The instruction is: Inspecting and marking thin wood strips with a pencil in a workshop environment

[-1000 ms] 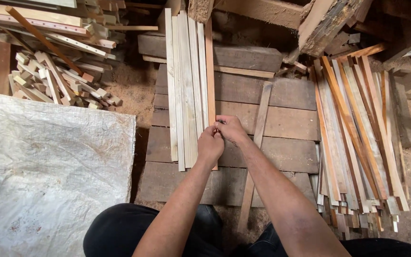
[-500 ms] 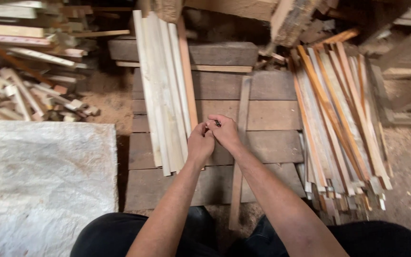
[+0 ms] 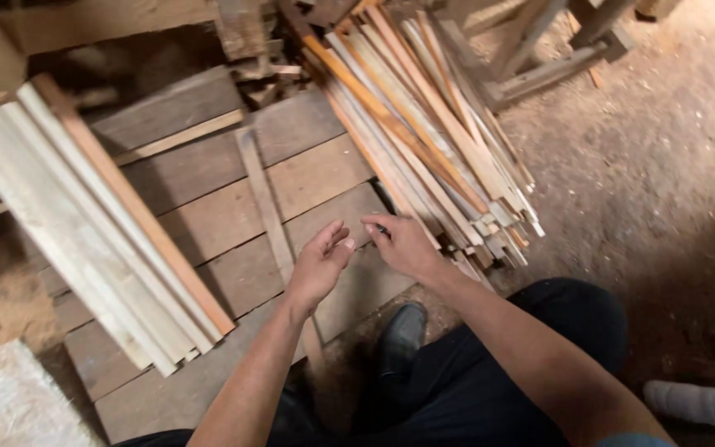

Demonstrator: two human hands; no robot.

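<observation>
The left hand [image 3: 318,266] has loose, spread fingers. The right hand [image 3: 403,244] pinches something small and dark, mostly hidden, beside the stick pile [image 3: 432,141].

A platform of dark planks [image 3: 308,178] sits on the dirt floor [image 3: 664,165]. On its left lie pale slats [image 3: 76,223] side by side; a thin strip [image 3: 262,199] crosses the middle; a slat pile [image 3: 432,132] rests at its right edge.

No packages, labels, signs or screens appear here. Only bare wood and dirt fill the view.
</observation>
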